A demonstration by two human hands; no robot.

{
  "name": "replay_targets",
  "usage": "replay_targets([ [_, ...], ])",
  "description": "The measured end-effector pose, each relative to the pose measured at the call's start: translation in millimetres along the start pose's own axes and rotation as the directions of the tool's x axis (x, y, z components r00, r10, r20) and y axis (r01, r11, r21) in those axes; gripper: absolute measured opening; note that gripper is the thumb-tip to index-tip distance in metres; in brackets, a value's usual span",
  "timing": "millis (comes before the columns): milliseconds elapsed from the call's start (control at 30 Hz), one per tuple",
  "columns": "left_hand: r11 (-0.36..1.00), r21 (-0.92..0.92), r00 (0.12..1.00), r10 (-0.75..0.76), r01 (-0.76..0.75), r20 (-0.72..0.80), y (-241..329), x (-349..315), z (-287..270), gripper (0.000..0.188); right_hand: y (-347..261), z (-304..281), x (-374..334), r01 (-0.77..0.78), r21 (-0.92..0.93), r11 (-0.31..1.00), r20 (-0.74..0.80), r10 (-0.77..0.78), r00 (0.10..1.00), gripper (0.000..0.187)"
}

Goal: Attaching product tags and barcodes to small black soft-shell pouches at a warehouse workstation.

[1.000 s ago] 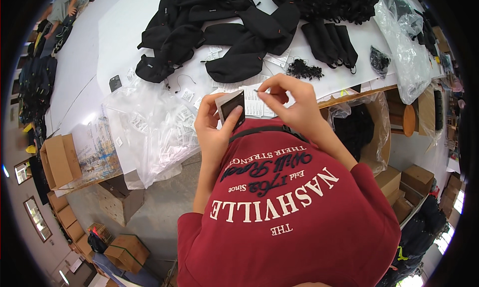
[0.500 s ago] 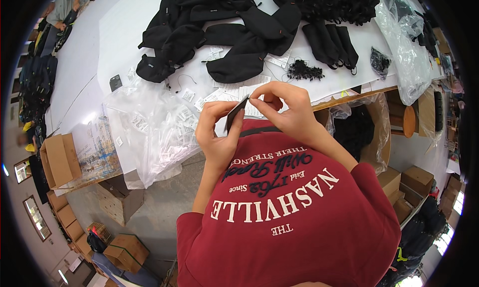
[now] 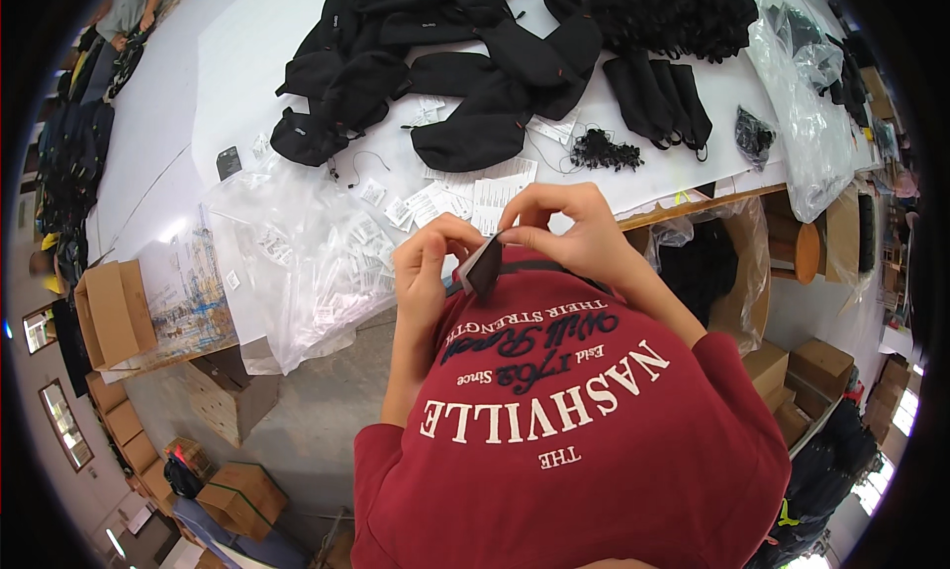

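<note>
Close to my body, just off the table's front edge, I hold a small stack of dark hang tags (image 3: 482, 268), with a paler layer along one side. My left hand (image 3: 424, 270) has its fingertips closed on the upper left of the tags. With thumb and index finger, my right hand (image 3: 566, 230) pinches their top corner. Beyond my hands lie printed white paper slips (image 3: 503, 195). Black fabric pouches (image 3: 470, 142) are spread farther back, and a bunch of black cord loops (image 3: 606, 150) lies to the right of them.
Clear plastic bags with small white labels (image 3: 317, 262) cover the table's front left. An open cardboard box (image 3: 117, 314) stands at the left corner. Another clear bag (image 3: 807, 104) hangs over the right edge. Below it, a lined carton (image 3: 754, 272) holds black goods. A person (image 3: 127, 15) works far left.
Both hands have come slightly lower and nearer my body. The tags have turned, so their dark face and a pale layer show more. My left thumb has moved off their face.
</note>
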State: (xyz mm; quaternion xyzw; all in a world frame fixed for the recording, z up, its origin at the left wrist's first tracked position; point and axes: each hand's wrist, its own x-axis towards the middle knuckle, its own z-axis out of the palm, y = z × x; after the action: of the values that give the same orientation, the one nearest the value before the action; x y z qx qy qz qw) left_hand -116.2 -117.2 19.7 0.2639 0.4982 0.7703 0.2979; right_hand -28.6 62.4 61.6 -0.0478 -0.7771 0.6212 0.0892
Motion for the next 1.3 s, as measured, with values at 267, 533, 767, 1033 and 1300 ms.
replay_targets([
  [267,0.953,0.248,0.982,-0.187,0.175,0.027,4,13,6,0.006,11,-4,6,-0.352,0.308,0.884,0.233,0.288,0.929,0.012],
  [533,0.911,0.39,0.978,-0.186,0.135,0.096,-79,113,-10,0.022,45,-30,5,-0.369,0.421,0.829,0.129,0.348,0.928,0.016],
  [767,-0.059,0.982,0.981,0.06,-0.181,0.185,-186,130,-14,0.053,64,-55,-26,-0.441,0.271,0.855,-0.053,0.471,0.88,0.016],
  [1033,0.239,0.909,0.938,0.018,-0.341,0.348,-108,102,-55,0.042,80,-55,-35,-0.535,0.145,0.832,0.0,0.541,0.841,0.021],
  [1300,0.093,0.99,0.989,-0.092,-0.106,0.115,-137,27,-80,0.034,99,-28,-5,-0.456,-0.197,0.868,0.097,0.48,0.872,0.021],
])
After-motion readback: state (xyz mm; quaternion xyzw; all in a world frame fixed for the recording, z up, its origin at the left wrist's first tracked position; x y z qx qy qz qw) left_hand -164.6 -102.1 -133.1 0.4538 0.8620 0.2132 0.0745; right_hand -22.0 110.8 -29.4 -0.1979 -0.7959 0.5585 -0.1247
